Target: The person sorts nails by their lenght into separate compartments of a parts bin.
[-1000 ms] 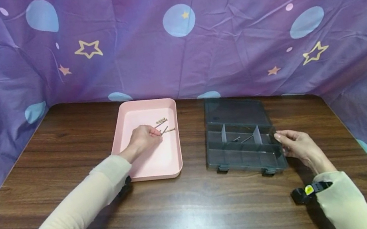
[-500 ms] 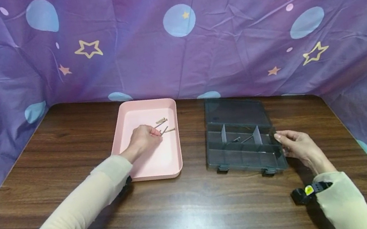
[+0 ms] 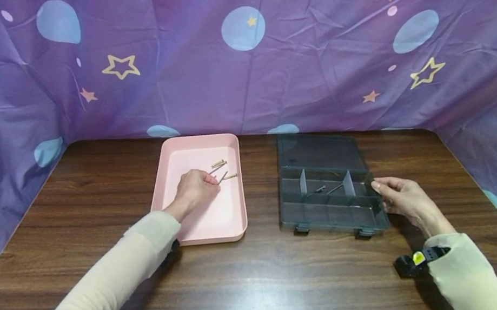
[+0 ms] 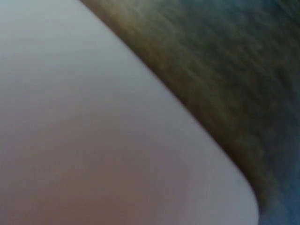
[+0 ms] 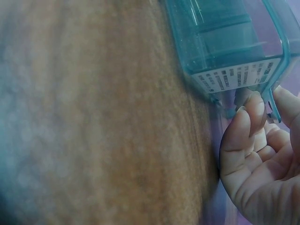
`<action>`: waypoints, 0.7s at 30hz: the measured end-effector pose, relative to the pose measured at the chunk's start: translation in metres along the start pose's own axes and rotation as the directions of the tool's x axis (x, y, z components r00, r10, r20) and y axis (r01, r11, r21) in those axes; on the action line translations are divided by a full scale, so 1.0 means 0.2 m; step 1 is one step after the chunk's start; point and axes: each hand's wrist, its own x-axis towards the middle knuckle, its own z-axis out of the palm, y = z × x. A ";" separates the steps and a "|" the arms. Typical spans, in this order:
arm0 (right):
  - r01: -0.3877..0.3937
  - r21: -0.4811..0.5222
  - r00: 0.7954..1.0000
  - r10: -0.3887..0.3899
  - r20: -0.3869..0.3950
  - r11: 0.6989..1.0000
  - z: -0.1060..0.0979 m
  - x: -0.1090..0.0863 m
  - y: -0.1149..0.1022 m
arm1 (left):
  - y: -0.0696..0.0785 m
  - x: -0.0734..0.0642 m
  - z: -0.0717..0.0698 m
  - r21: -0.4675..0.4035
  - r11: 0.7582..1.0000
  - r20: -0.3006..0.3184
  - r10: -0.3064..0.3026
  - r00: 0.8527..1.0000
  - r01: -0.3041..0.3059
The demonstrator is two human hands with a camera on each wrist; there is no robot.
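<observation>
In the head view my left hand (image 3: 195, 188) reaches down into a shallow pink tray (image 3: 165, 177). Its thumb and fingers come together around the end of a thin dark screw (image 3: 223, 178). Several brass-coloured screws (image 3: 217, 163) lie just beyond the fingertips. On the right stands a see-through dark organizer box (image 3: 332, 215), its lid (image 3: 319, 154) laid back. A few dark screws (image 3: 334, 188) rest in its middle compartment. My right hand (image 3: 406, 200) grips the box's right end; the right wrist view shows fingers and thumb (image 5: 253, 110) pinching there, beneath a printed label (image 5: 236, 75).
Both containers stand on a brown wood-grain table (image 3: 260, 284), with a strip of tabletop between them. A purple curtain (image 3: 196, 76) with stars hangs right behind the table's back edge. Pale blurred plastic (image 4: 117, 117) fills most of the left wrist view.
My left fingertips have shifted very slightly at the dark screw. The right hand and the box have stayed in place.
</observation>
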 end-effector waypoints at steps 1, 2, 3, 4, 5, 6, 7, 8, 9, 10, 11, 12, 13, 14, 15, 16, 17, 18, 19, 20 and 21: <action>-0.001 0.000 1.000 0.001 -0.001 1.000 0.00 0.00 0.00 | 0.00 0.00 0.00 0.002 1.000 -0.001 0.000 1.000 0.000; -0.001 -0.003 1.000 0.001 -0.001 1.000 0.00 0.00 0.00 | 0.00 0.00 0.00 0.005 1.000 -0.001 0.001 1.000 -0.001; 0.000 -0.005 1.000 0.000 -0.003 1.000 0.00 0.00 0.00 | 0.00 0.00 0.00 0.009 1.000 -0.003 0.001 1.000 -0.001; 0.001 -0.008 1.000 -0.001 -0.004 1.000 0.00 0.00 0.00 | 0.00 0.00 0.00 0.012 1.000 -0.005 0.002 1.000 -0.002; 0.001 -0.012 1.000 -0.001 -0.006 1.000 0.00 0.00 0.00 | 0.00 0.00 0.00 0.017 1.000 -0.007 0.005 1.000 -0.005; 0.002 -0.013 1.000 -0.002 -0.007 1.000 0.00 0.01 0.00 | 0.00 0.00 0.00 0.022 1.000 -0.009 0.006 1.000 -0.006; 0.002 -0.014 1.000 -0.003 -0.007 1.000 0.00 0.01 0.00 | 0.00 0.00 0.00 0.025 1.000 -0.009 0.006 1.000 -0.005; 0.003 -0.015 1.000 -0.003 -0.006 1.000 0.00 0.01 0.00 | 0.00 0.00 0.00 0.031 1.000 -0.009 0.005 1.000 -0.005; 0.003 -0.012 1.000 -0.003 -0.006 1.000 0.00 0.01 0.00 | 0.00 0.01 0.00 0.036 0.999 -0.010 0.005 1.000 -0.005; 0.002 -0.009 1.000 -0.002 -0.005 1.000 0.00 0.01 0.00 | 0.00 0.00 0.00 0.041 0.999 -0.010 0.005 1.000 -0.004; 0.001 -0.006 1.000 -0.001 -0.004 1.000 0.00 0.01 0.00 | 0.00 0.00 0.00 0.047 0.999 -0.011 0.004 1.000 -0.003; 0.002 -0.001 1.000 -0.002 -0.002 1.000 0.00 0.01 0.00 | 0.00 0.00 0.00 0.051 0.999 -0.012 0.000 1.000 0.001; 0.002 0.003 1.000 -0.002 -0.002 1.000 0.00 0.00 0.00 | 0.00 0.00 0.00 0.055 0.999 -0.013 -0.002 1.000 0.003; 0.002 0.008 1.000 -0.002 -0.002 1.000 0.00 0.00 0.00 | 0.00 0.00 0.00 0.059 0.998 -0.015 -0.002 1.000 0.003; 0.003 0.013 1.000 -0.003 -0.003 1.000 0.00 0.00 0.00 | -0.01 0.00 0.00 0.063 0.998 -0.019 -0.001 1.000 0.002; 0.004 0.016 1.000 -0.004 -0.004 1.000 0.00 0.00 0.00 | -0.01 0.00 0.00 0.064 0.998 -0.022 -0.001 1.000 0.002; 0.005 0.019 1.000 -0.005 -0.005 1.000 0.00 0.00 0.00 | -0.01 0.00 0.00 0.066 0.998 -0.025 0.002 1.000 0.000; 0.006 0.022 1.000 -0.006 -0.003 1.000 0.00 0.00 0.00 | -0.01 0.00 0.00 0.068 0.998 -0.028 0.005 1.000 -0.003; 0.004 0.028 1.000 -0.004 -0.002 1.000 0.00 0.00 0.00 | -0.01 0.00 0.00 0.072 0.997 -0.032 0.010 0.999 -0.007; 0.005 0.029 1.000 -0.005 0.000 1.000 0.00 0.00 0.00 | -0.01 0.00 0.00 0.076 0.997 -0.036 0.016 0.999 -0.013; 0.005 0.031 1.000 -0.005 0.002 1.000 0.00 0.00 0.00 | -0.01 0.01 0.01 0.081 0.996 -0.041 0.023 0.999 -0.020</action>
